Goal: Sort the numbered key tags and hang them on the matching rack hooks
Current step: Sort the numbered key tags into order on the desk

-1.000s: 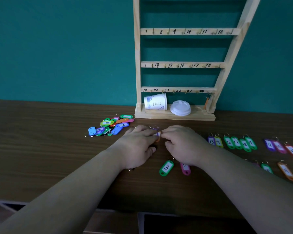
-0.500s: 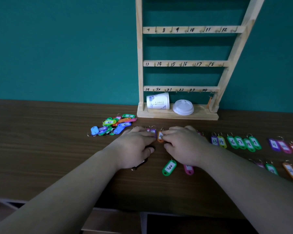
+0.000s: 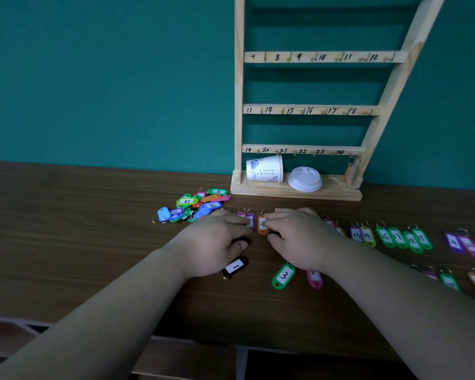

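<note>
Since a second ago: the orange tag, then held between both hands, now lies flat on the bench, label up. The left hand has straight fingers resting on the purple tag beside it. The right hand has fingertips at the orange tag; pinch or touch, cannot tell. The black tag "1" is now uncovered. Judgement: still lining up low numbers. The rack is nearly bare, and the unsorted pile remains.
</note>
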